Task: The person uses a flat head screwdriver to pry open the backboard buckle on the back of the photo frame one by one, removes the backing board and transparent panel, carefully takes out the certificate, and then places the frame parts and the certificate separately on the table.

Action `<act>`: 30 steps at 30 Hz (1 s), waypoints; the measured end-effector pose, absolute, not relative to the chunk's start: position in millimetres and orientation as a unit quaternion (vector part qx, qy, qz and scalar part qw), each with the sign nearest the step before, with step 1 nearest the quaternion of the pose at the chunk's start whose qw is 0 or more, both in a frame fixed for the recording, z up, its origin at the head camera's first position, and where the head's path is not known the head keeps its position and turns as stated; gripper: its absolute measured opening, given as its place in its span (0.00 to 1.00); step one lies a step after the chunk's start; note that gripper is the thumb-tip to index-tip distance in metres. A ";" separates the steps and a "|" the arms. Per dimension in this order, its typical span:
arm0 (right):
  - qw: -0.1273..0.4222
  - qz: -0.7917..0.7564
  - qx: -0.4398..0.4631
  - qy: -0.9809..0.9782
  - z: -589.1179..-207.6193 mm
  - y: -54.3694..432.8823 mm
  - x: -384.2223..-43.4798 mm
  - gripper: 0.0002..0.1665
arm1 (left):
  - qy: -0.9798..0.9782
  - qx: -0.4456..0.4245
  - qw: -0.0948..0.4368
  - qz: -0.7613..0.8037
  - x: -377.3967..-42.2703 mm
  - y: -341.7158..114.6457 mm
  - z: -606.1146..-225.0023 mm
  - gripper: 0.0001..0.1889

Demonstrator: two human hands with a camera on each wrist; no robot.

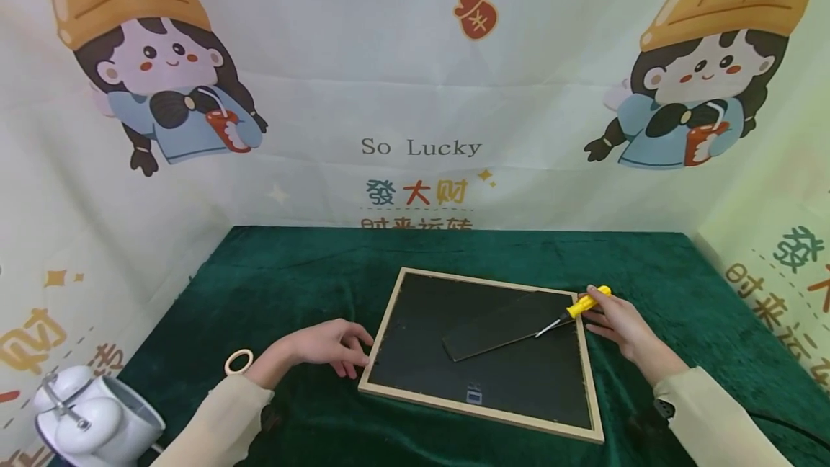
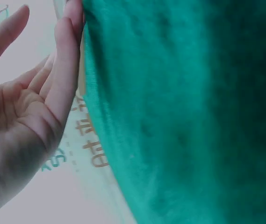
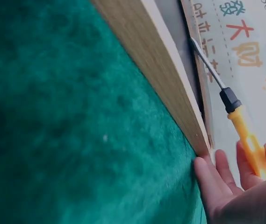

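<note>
A wooden picture frame (image 1: pixel 480 411) lies back side up, its black backing board (image 1: pixel 415 337) showing a narrow stand leg (image 1: pixel 502 330) and a small bracket (image 1: pixel 475 395). My right hand (image 1: pixel 619 326) holds a yellow-handled screwdriver (image 1: pixel 588 301) by the frame's upper right corner. The metal shaft (image 3: pixel 207 64) slants over the right rail toward the backing. In the right wrist view, the lower fingers (image 3: pixel 207 179) are right at the frame's corner. At the left rail, my left hand (image 1: pixel 331 344) rests its fingertips by the wood; its fingers (image 2: pixel 65 60) are fairly straight in the left wrist view.
Dark green cloth (image 1: pixel 311 265) covers the table. A wooden ring (image 1: pixel 238 362) lies beside the left wrist, and a white lamp-like object (image 1: pixel 97 413) stands at the front left. A black cable (image 1: pixel 787 427) runs at the right. Printed curtains (image 1: pixel 421 92) enclose the back and sides.
</note>
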State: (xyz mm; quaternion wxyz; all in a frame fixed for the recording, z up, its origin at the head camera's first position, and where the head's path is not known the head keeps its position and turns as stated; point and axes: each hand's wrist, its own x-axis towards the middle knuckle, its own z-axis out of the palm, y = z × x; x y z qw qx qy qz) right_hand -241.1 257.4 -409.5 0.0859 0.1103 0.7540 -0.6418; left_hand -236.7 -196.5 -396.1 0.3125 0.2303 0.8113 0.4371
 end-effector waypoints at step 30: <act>0.089 -0.667 0.118 0.730 -411.6 241.9 -240.3 0.39 | 0.803 0.236 0.322 0.443 -216.4 -195.7 -398.4 0.16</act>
